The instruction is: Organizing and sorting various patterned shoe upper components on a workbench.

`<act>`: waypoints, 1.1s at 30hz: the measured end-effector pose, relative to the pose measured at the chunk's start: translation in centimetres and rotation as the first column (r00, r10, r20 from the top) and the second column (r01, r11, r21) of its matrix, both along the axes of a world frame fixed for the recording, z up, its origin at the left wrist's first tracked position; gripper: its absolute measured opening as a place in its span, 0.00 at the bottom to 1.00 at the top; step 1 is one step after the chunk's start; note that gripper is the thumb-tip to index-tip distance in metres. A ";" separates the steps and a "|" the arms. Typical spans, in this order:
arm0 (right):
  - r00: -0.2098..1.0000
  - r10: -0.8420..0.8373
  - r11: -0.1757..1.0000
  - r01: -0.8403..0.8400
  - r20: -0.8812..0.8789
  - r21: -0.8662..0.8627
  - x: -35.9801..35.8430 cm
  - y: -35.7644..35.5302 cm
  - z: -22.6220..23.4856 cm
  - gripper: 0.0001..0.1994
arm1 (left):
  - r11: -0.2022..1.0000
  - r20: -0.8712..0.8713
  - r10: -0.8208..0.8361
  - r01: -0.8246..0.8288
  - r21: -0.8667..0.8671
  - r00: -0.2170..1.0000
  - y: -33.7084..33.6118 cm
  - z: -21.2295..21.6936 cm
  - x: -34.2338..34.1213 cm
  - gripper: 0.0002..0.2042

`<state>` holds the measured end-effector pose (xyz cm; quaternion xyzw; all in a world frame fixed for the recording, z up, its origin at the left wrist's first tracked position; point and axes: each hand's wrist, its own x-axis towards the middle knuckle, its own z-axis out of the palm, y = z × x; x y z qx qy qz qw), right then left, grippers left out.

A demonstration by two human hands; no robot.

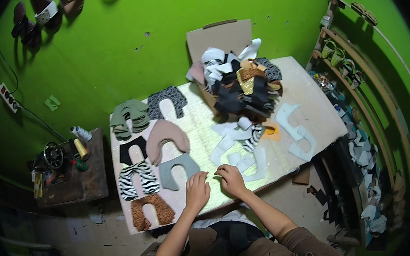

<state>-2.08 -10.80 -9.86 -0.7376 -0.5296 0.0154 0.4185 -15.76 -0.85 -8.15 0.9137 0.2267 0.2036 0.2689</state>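
Observation:
My left hand [197, 191] lies flat on the pale table [304, 95], fingers spread, just right of a grey-green U-shaped fabric piece [178, 169]. My right hand [231, 179] rests beside it, fingertips on the near edge of a pale blue-white cut piece [247, 162]. Neither hand lifts anything. To the left lie sorted stacks of U-shaped pieces: zebra-striped [138, 179], brown spotted [150, 211], pink [166, 137], black [132, 150], olive green [129, 117] and dark patterned [166, 102].
A cardboard box [217, 38] heaped with mixed fabric cut pieces [240, 83] stands at the table's far side. More pale pieces [297, 132] lie on the right. A small sewing machine [54, 158] and thread spools [80, 141] sit on a left side table. Shelves line the right wall.

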 end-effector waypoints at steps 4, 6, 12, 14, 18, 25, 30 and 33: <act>0.999 -0.038 0.999 0.039 0.028 -0.037 6.9 -1.9 0.9 0.09 | 0.999 0.052 0.010 -0.008 -0.031 0.999 -2.2 0.1 6.7 0.17; 0.995 -0.087 0.995 0.090 0.052 -0.049 10.5 -2.3 1.2 0.09 | 0.999 0.052 0.017 -0.015 -0.042 0.999 -3.0 0.3 9.5 0.16; 0.988 -0.021 0.992 0.039 0.152 -0.118 18.0 -1.0 1.2 0.14 | 0.993 0.050 0.110 -0.108 -0.044 0.993 -3.3 0.0 16.3 0.16; 0.972 -0.033 0.991 0.062 0.232 -0.116 19.9 0.1 0.8 0.21 | 0.996 0.015 0.089 -0.089 -0.018 0.996 -3.2 0.4 17.9 0.17; 0.988 -0.051 0.860 0.117 0.143 -0.497 23.0 1.9 -0.5 0.20 | 0.989 0.025 0.145 -0.145 -0.010 0.989 -3.7 0.7 18.5 0.14; 0.986 0.064 0.912 0.005 0.154 -0.411 23.4 2.2 0.0 0.12 | 0.967 -0.053 0.240 -0.243 -0.079 0.969 -4.6 0.2 16.5 0.13; 0.989 0.145 0.985 -0.140 0.034 -0.104 21.1 -0.9 1.9 0.09 | 0.955 0.011 0.243 -0.238 -0.177 0.970 -5.4 1.0 16.7 0.13; 0.962 0.238 0.960 -0.254 -0.138 -0.119 20.1 -3.0 2.9 0.12 | 0.942 0.058 0.186 -0.161 -0.294 0.981 -6.0 1.8 17.2 0.16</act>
